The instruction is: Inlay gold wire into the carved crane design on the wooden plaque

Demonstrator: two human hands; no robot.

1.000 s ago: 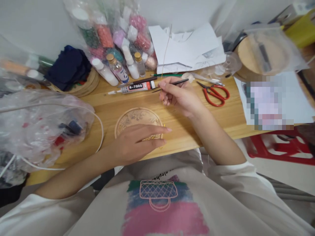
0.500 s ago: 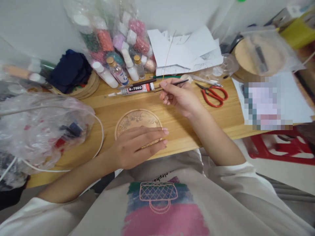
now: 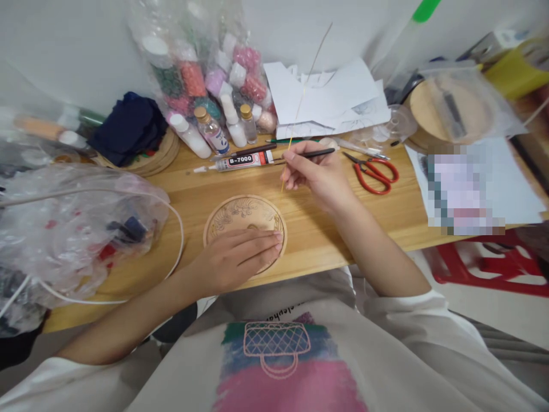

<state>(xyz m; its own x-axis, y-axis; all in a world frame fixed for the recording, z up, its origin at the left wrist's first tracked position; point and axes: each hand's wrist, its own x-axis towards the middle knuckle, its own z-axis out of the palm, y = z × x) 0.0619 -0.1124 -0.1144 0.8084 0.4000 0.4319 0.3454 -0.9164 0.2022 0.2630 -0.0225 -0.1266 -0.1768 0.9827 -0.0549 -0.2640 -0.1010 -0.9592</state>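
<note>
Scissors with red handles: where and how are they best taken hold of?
Probably by the red handles, from above and the right: they are wide loops lying flat toward the near right, while the dark blades point away to the far left. The right hand is nearest, but holds a dark stick.

"What sort of place was it?"
"It looked like a small craft spot, with a wood table by a wall."
"How could you tell?"
"Glue, red scissors and paper lay there. Jars of coloured bits sat in a clear bag. A round board had a pattern."
</note>
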